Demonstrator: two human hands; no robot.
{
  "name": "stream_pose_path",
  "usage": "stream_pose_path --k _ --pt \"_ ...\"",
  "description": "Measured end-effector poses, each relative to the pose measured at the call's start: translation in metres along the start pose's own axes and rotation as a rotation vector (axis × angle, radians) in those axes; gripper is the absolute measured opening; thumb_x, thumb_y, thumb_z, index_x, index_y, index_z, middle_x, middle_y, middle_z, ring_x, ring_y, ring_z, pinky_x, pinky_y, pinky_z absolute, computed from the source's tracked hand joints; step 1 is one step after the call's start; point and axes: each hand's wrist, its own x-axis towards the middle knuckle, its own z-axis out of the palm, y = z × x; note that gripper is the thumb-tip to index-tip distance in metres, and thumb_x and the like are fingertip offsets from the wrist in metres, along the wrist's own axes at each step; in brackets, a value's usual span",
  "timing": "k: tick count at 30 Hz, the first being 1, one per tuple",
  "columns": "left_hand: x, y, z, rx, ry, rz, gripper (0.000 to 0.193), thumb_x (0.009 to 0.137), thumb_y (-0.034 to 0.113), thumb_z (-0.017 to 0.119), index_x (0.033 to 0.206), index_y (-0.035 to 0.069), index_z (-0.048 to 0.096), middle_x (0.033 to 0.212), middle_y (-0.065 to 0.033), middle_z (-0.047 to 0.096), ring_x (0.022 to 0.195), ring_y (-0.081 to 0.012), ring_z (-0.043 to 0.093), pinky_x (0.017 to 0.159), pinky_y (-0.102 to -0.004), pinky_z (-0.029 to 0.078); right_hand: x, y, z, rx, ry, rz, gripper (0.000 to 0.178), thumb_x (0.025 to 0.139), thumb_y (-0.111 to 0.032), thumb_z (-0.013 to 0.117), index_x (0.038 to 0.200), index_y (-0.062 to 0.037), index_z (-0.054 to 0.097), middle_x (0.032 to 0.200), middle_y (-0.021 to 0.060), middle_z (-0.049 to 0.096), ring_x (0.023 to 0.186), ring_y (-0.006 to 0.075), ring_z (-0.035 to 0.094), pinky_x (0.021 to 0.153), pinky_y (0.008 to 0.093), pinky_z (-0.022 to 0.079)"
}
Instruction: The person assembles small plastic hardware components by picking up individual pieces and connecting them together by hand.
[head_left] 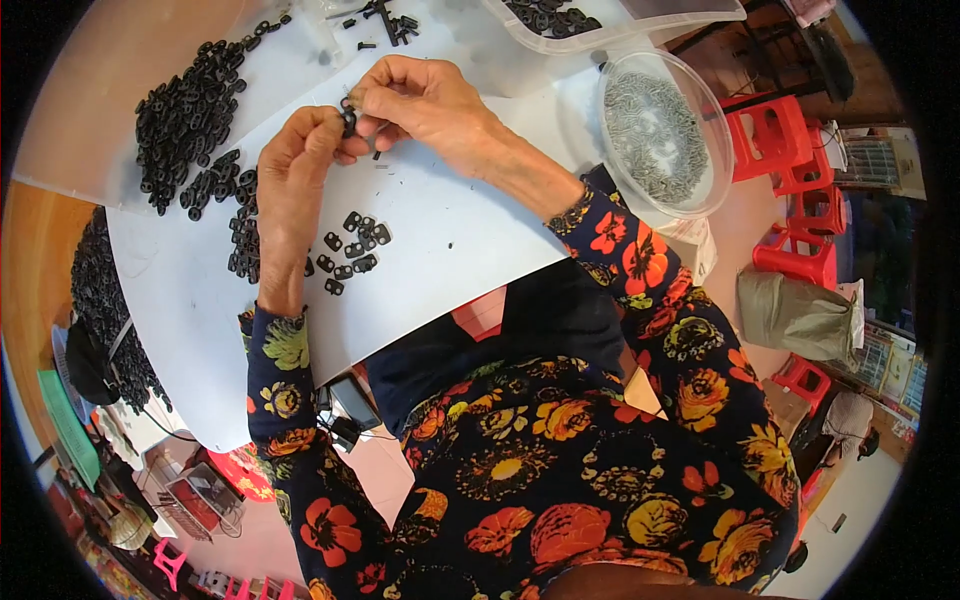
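My left hand (300, 150) pinches a small black plastic cord lock (349, 120) between thumb and fingertips, above the white tabletop. My right hand (430, 108) meets it there, thumb and forefinger closed at the top of the piece. Its fingertips hide whatever they grip, and I cannot make it out. Below my hands, beside the left wrist, lies a loose group of black cord locks (354, 243). A large heap of black two-holed plastic pieces (190, 120) spreads to the left, and more of them (243, 235) sit partly behind my left forearm.
At right stands a clear round tub (722, 165) of small metal springs (655, 135). A clear plastic bin (640, 28) with black pieces is at the far edge, near short black pegs (400, 28). Red stools (770, 140) stand beyond the table, by a greenish sack (800, 315).
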Motion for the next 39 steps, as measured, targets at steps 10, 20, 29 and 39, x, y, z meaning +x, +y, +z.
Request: stream_pose_path --k 10,20,29,39 --pt "-0.005 0.007 0.008 0.004 -0.103 0.023 0.018 0.094 0.015 0.052 0.102 0.001 0.058 0.089 -0.0063 0.066 0.078 -0.0107 0.058 0.074 -0.0243 0.044 0.004 0.004 0.000 0.084 0.009 -0.075 0.015 0.091 -0.017 0.058 0.093 -0.0023 0.061 0.086 0.0050 0.065 0.078 0.0092 0.061 0.067 0.0221 0.051" --pt "-0.005 0.004 0.007 -0.261 0.090 -0.009 0.019 0.091 0.015 0.056 0.099 -0.001 0.063 0.079 -0.0036 0.062 0.075 -0.0095 0.054 0.072 -0.0233 0.042 0.001 0.002 0.003 0.013 -0.030 -0.019 0.016 0.092 -0.017 0.057 0.096 -0.0009 0.059 0.085 0.0071 0.064 0.076 0.0114 0.063 0.066 0.0245 0.053" --pt "-0.001 0.002 0.000 -0.319 0.064 0.004 0.015 0.088 0.011 0.055 0.089 -0.001 0.064 0.077 -0.0040 0.061 0.071 -0.0104 0.052 0.069 -0.0244 0.041 0.002 0.003 -0.003 0.010 -0.014 -0.068 0.013 0.089 -0.013 0.061 0.086 0.0001 0.061 0.075 0.0049 0.063 0.064 0.0091 0.059 0.060 0.0232 0.050" --pt "-0.003 0.006 0.001 -0.309 0.074 0.057 0.013 0.087 0.010 0.055 0.086 0.000 0.064 0.074 -0.0028 0.059 0.070 -0.0101 0.051 0.069 -0.0243 0.040 0.000 0.001 0.000 -0.166 -0.090 0.013 0.012 0.086 -0.009 0.063 0.079 -0.0010 0.061 0.069 0.0017 0.059 0.059 0.0078 0.055 0.057 0.0230 0.049"
